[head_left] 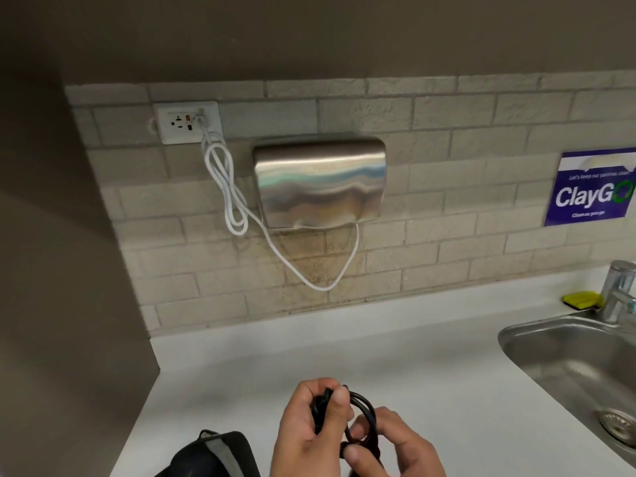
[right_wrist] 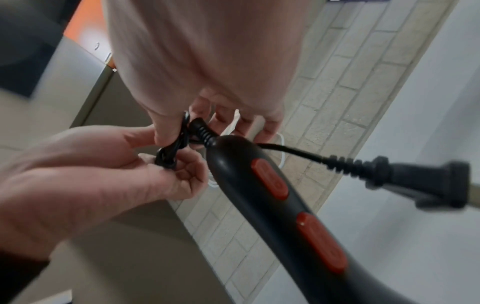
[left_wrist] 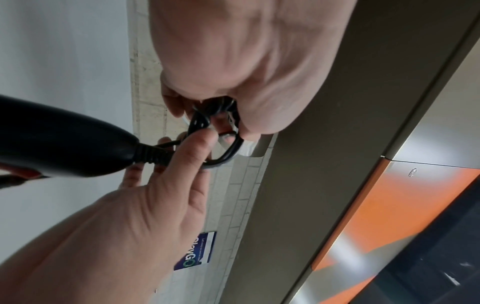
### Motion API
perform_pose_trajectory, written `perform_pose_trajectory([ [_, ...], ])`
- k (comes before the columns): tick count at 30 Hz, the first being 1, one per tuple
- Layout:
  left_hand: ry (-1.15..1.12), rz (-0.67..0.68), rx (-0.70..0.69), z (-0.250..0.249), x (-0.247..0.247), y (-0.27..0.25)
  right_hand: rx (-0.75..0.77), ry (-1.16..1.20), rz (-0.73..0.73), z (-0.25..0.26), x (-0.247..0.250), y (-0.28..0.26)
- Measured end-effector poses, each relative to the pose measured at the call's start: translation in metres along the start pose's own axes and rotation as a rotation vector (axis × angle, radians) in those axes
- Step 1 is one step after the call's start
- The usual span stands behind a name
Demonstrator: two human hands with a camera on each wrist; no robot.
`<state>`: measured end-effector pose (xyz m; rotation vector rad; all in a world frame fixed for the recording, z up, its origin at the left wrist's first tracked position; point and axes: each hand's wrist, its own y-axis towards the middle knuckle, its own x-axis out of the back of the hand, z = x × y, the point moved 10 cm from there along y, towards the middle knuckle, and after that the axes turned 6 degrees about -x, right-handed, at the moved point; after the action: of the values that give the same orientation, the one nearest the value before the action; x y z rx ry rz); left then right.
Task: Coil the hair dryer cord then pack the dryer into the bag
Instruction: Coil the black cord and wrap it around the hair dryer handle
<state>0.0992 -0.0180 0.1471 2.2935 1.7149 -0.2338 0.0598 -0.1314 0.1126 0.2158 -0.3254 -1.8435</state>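
A white desk (head_left: 395, 346) runs under a brick-tiled wall bearing a steel hand dryer (head_left: 320, 180), with a sink (head_left: 568, 359) at right and the dark bag (head_left: 213, 456) at the near edge; above it the left hand (head_left: 309, 428) and right hand (head_left: 395, 449) each pinch the black cord (head_left: 361, 407), gathered in loops. From the left wrist, the hair dryer (left_wrist: 59, 139) hangs by its cord just beside the fingers. From the right wrist, its handle with red switches (right_wrist: 270, 179) sits under the hands, the plug (right_wrist: 415, 174) dangling free.

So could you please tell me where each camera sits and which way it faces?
Head: above, facing down at the counter; both hands coil the cord.
Left wrist: along the left hand towards the right hand.
Right wrist: along the right hand towards the dryer.
All share the cord.
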Motion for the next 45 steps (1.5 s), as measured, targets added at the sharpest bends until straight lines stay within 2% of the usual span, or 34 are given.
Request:
perform_pose_trajectory([
  [2,-0.038,-0.016,0.028,0.0,-0.002,-0.001,0.042,-0.082,-0.132,0.015,-0.002,0.0],
  [3,-0.042,-0.032,0.027,0.001,-0.001,-0.001,0.105,-0.216,-0.288,0.022,0.007,0.003],
  [4,-0.053,-0.044,0.034,0.002,-0.001,-0.001,0.098,-0.389,-0.44,0.024,0.015,0.006],
  [6,-0.061,-0.038,0.051,0.004,-0.004,0.002,0.23,-0.542,-0.657,0.042,0.016,0.004],
  [7,-0.055,-0.029,0.054,0.003,-0.006,0.002,0.283,-0.561,-0.693,0.051,0.007,-0.001],
  [9,-0.045,-0.009,0.039,-0.001,-0.008,0.002,0.131,-0.42,-0.719,0.046,0.009,-0.006],
  [10,-0.04,-0.006,0.034,-0.003,-0.009,0.001,0.014,-0.351,-0.681,0.035,0.008,-0.002],
  [12,-0.023,-0.007,0.014,-0.006,-0.009,0.001,0.001,-0.236,-0.637,0.02,0.014,-0.001],
  [13,-0.005,-0.016,0.007,-0.005,-0.007,0.002,0.046,-0.196,-0.542,0.019,0.014,-0.001],
  [15,0.017,-0.08,-0.04,-0.004,0.001,0.006,-0.007,-0.11,-0.176,0.018,-0.002,0.008],
  [16,0.053,-0.127,-0.086,-0.003,0.007,0.008,-0.058,-0.047,-0.077,0.015,-0.004,0.005],
  [19,0.265,-0.183,-0.265,-0.012,0.014,0.008,-0.202,0.208,0.011,0.015,-0.001,0.005],
  [20,0.302,-0.193,-0.308,-0.014,0.015,0.007,-0.244,0.275,0.027,0.019,0.001,0.004],
  [22,0.383,-0.188,-0.365,-0.014,0.016,0.008,-0.277,0.245,-0.051,0.031,0.015,0.009],
  [24,0.458,-0.156,-0.417,-0.018,0.014,0.008,-0.281,0.217,0.027,0.039,0.019,0.013],
  [26,0.5,-0.135,-0.453,-0.019,0.011,0.01,-0.399,0.269,0.125,0.034,0.018,0.011],
  [28,0.521,-0.108,-0.453,-0.019,0.007,0.01,-0.472,0.442,0.17,0.031,0.017,0.01],
  [33,0.571,-0.037,-0.452,-0.016,-0.008,0.009,-0.523,0.936,0.081,0.03,0.019,0.01],
  [36,0.616,-0.006,-0.496,-0.02,-0.017,0.008,-0.531,1.09,0.057,0.033,0.02,0.008],
  [40,0.664,0.068,-0.539,-0.024,-0.027,0.008,-0.544,1.076,0.059,0.034,0.027,0.008],
  [45,0.757,0.141,-0.503,-0.021,-0.031,0.011,-0.528,0.762,0.059,0.038,0.049,0.014],
])
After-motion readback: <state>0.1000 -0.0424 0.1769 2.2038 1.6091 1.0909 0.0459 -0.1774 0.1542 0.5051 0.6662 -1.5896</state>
